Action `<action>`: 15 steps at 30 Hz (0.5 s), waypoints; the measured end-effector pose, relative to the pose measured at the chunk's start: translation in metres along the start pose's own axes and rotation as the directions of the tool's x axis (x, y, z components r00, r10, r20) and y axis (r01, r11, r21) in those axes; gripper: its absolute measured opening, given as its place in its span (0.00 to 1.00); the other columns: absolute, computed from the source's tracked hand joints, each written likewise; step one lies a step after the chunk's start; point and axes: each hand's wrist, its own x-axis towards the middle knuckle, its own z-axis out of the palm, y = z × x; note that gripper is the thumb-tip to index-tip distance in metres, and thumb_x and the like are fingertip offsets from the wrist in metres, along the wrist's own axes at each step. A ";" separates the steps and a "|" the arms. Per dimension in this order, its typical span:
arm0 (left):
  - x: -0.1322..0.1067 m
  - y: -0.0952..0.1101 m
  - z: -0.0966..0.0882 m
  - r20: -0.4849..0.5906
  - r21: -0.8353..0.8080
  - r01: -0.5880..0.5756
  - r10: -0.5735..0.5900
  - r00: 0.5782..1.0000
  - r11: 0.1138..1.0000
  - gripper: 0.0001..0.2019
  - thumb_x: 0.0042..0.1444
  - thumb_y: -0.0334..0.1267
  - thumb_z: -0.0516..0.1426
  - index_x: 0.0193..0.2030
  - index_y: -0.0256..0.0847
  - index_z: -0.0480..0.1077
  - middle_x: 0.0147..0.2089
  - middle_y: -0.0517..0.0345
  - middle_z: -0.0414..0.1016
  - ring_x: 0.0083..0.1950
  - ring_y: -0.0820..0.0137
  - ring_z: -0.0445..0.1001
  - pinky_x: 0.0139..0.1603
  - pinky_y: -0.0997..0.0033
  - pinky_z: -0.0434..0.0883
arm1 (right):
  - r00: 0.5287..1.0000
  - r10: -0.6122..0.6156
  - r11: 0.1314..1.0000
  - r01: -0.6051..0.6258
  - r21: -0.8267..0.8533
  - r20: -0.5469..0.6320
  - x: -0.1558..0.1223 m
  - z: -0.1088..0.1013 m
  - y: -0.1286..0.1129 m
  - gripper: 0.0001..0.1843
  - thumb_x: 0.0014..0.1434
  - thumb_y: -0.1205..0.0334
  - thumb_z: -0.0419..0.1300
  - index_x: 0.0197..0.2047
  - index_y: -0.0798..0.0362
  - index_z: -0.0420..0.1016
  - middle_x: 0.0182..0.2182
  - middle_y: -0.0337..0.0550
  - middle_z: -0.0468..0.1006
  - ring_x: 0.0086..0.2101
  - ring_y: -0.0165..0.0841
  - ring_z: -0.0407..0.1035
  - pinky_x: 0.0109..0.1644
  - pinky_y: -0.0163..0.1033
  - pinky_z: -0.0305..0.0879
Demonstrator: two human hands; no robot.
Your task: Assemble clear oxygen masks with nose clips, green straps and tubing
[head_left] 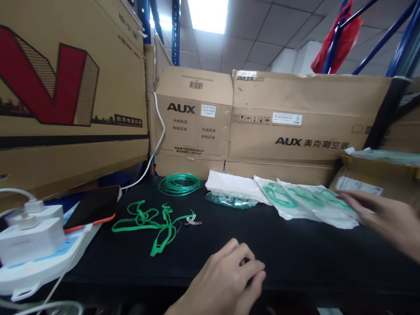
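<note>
My right hand (389, 221) reaches in from the right, fingers stretched out over the edge of the nearest clear-and-white packet (341, 214) with green tubing inside. It is slightly blurred, and whether it touches the packet I cannot tell. Two similar packets (278, 199) overlap to its left. My left hand (226, 278) rests at the table's front with its fingers curled in; nothing shows in them. Beyond it lie tangled green straps (160, 227), a small pale metal-looking strip (193, 220), a coil of green tubing (180, 183) and a clear bag with greenish contents (229, 200).
A white power strip (42, 267) with chargers and a phone (93, 205) sits at the left. Cardboard boxes (193, 127) wall the back, and a large box (72, 87) looms at left. More packets (387, 155) lie on a carton at right.
</note>
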 end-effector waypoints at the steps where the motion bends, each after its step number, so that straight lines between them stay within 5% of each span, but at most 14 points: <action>1: 0.000 -0.001 0.001 -0.006 0.013 -0.011 0.011 1.000 1.000 0.08 0.67 0.30 0.58 0.47 0.39 0.79 0.39 0.55 0.78 0.37 0.63 0.73 0.37 0.65 0.75 | 0.993 -0.109 0.994 0.107 0.036 0.052 0.007 0.015 -0.020 0.23 0.69 0.47 0.50 0.43 0.50 0.84 0.39 0.54 0.87 0.37 0.45 0.82 0.39 0.45 0.78; 4: -0.002 -0.004 0.005 -0.008 0.044 -0.040 0.041 0.999 0.998 0.08 0.66 0.30 0.58 0.48 0.40 0.78 0.40 0.54 0.78 0.38 0.63 0.73 0.38 0.64 0.76 | 0.885 -0.415 0.909 0.394 0.137 0.211 0.025 0.068 -0.083 0.17 0.70 0.57 0.54 0.56 0.45 0.79 0.54 0.46 0.83 0.51 0.40 0.79 0.54 0.43 0.76; 7: -0.005 -0.005 0.006 -0.002 0.050 -0.072 0.072 0.997 0.996 0.06 0.65 0.31 0.60 0.46 0.40 0.78 0.40 0.55 0.78 0.38 0.64 0.74 0.40 0.65 0.77 | 0.783 -0.552 0.833 0.534 0.146 0.287 0.038 0.106 -0.130 0.23 0.66 0.65 0.60 0.64 0.47 0.71 0.60 0.53 0.76 0.57 0.46 0.74 0.57 0.50 0.74; 11: -0.005 -0.001 -0.008 0.065 0.029 -0.010 0.008 0.998 1.000 0.07 0.66 0.32 0.60 0.47 0.41 0.79 0.42 0.55 0.78 0.40 0.64 0.75 0.41 0.67 0.77 | 0.723 -0.613 0.779 0.621 0.088 0.320 0.046 0.123 -0.158 0.25 0.66 0.75 0.54 0.64 0.55 0.70 0.53 0.60 0.79 0.55 0.50 0.73 0.59 0.59 0.71; 15: -0.004 -0.009 -0.034 0.140 0.109 0.190 -0.204 0.969 0.976 0.09 0.70 0.32 0.56 0.49 0.41 0.78 0.45 0.55 0.78 0.47 0.62 0.76 0.51 0.60 0.76 | 0.720 -0.624 0.759 0.651 0.016 0.306 0.046 0.122 -0.165 0.28 0.62 0.81 0.52 0.63 0.58 0.70 0.54 0.63 0.77 0.58 0.55 0.69 0.62 0.65 0.65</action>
